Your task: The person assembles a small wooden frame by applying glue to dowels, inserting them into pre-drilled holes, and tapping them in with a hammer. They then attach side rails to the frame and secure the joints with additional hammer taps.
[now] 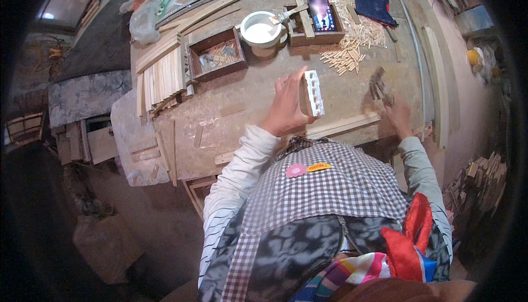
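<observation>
My left hand is closed round a short wooden block, held upright above the workbench. The face of the block toward the right is coated white and has a row of notches or holes along it. To the right, my right hand is closed round a dark tool that looks like a hammer; motion blurs it. Beyond my hands, a white pot holds white paste, with a brush across its rim. Loose wooden dowels are heaped behind my right hand.
A wooden tray with scraps stands left of the pot. Another wooden box carries a lit phone. Wood strips are stacked at the left, a dark cloth cap lies far right, and a long board runs along the bench's near edge.
</observation>
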`<state>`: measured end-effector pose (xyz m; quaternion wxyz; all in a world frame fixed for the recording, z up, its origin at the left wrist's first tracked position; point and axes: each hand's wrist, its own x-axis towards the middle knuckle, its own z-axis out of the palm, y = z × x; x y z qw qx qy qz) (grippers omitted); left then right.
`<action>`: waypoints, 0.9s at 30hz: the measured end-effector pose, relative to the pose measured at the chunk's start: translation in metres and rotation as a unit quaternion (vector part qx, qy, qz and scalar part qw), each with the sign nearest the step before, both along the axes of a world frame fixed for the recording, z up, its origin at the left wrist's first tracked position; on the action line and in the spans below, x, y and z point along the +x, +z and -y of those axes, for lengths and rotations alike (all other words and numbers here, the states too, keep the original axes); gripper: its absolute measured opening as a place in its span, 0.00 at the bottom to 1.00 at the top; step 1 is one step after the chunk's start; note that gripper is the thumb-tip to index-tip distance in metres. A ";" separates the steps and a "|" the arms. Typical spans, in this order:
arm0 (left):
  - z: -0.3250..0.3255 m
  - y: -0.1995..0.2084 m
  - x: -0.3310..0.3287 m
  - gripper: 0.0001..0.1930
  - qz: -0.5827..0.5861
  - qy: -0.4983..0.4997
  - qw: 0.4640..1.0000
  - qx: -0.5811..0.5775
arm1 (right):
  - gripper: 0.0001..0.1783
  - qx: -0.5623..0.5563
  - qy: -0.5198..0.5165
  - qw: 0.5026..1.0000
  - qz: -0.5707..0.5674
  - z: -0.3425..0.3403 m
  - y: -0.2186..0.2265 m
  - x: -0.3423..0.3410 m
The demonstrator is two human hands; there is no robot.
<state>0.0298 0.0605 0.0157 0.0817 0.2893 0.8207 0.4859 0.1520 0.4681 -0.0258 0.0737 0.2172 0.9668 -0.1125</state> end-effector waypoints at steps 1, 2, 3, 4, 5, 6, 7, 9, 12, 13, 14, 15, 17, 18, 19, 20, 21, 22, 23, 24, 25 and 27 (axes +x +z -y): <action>0.001 0.000 0.001 0.60 0.016 0.002 1.000 -0.002 | 0.29 0.008 -0.049 0.998 0.035 -0.013 -0.010 0.009; 0.003 0.000 0.002 0.60 0.032 0.004 0.999 -0.004 | 0.31 0.012 -0.067 0.997 0.049 -0.025 -0.015 0.020; 0.004 -0.001 0.002 0.61 0.032 0.000 0.999 0.002 | 0.33 0.014 -0.087 0.994 0.065 -0.035 -0.018 0.032; 0.005 -0.002 0.002 0.62 0.032 -0.003 0.999 0.006 | 0.34 0.018 -0.122 0.988 0.089 -0.040 -0.021 0.040; 0.005 -0.003 0.001 0.62 0.031 -0.005 0.999 0.011 | 0.35 0.008 -0.119 0.990 0.078 -0.043 -0.023 0.044; 0.005 -0.004 0.000 0.63 0.036 -0.003 0.999 0.013 | 0.36 0.002 -0.131 0.988 0.076 -0.045 -0.023 0.046; 0.004 -0.004 0.000 0.63 0.039 0.000 0.999 0.015 | 0.36 -0.002 -0.150 0.986 0.076 -0.044 -0.021 0.044; 0.002 -0.006 -0.005 0.64 0.041 0.018 0.999 0.028 | 0.36 0.019 -0.080 0.995 -0.060 -0.034 -0.019 0.022; 0.001 -0.005 -0.014 0.64 0.058 0.051 0.995 0.065 | 0.35 -0.055 -0.038 0.986 -0.153 -0.009 -0.007 -0.046; 0.002 -0.004 -0.018 0.64 0.074 0.056 0.993 0.077 | 0.34 -0.100 0.003 0.979 -0.180 0.005 -0.003 -0.075; 0.004 -0.002 -0.021 0.63 0.090 0.062 0.990 0.089 | 0.33 -0.144 0.037 0.968 -0.203 0.023 0.000 -0.105; 0.007 -0.001 -0.024 0.63 0.089 0.064 0.990 0.087 | 0.33 -0.148 0.080 0.961 -0.218 0.042 0.003 -0.131; 0.015 0.002 -0.027 0.63 0.090 0.072 0.990 0.079 | 0.33 -0.144 0.167 0.944 -0.246 0.083 0.009 -0.187; 0.020 0.004 -0.029 0.64 0.085 0.076 0.991 0.075 | 0.34 -0.134 0.228 0.924 -0.278 0.101 0.011 -0.215; 0.024 0.005 -0.031 0.64 0.079 0.080 0.991 0.070 | 0.33 -0.130 0.254 0.917 -0.278 0.119 0.010 -0.240; 0.028 0.005 -0.033 0.64 0.072 0.084 0.992 0.066 | 0.33 -0.113 0.278 0.915 -0.271 0.134 0.008 -0.266; 0.031 0.005 -0.035 0.64 0.074 0.091 0.991 0.062 | 0.32 -0.068 0.317 0.903 -0.281 0.148 0.004 -0.289; 0.036 0.006 -0.035 0.65 0.076 0.100 0.990 0.059 | 0.31 -0.052 0.329 0.913 -0.237 0.157 0.000 -0.306; 0.040 0.006 -0.036 0.65 0.077 0.109 0.989 0.057 | 0.30 -0.040 0.342 0.917 -0.200 0.163 -0.004 -0.320; 0.044 0.006 -0.035 0.65 0.090 0.117 0.987 0.056 | 0.29 0.004 0.371 0.912 -0.173 0.167 -0.007 -0.332; 0.048 0.006 -0.035 0.65 0.104 0.127 0.985 0.055 | 0.28 0.042 0.408 0.897 -0.164 0.170 -0.009 -0.343; 0.056 0.005 -0.032 0.64 0.119 0.149 0.980 0.060 | 0.26 0.083 0.466 0.866 -0.159 0.171 -0.006 -0.358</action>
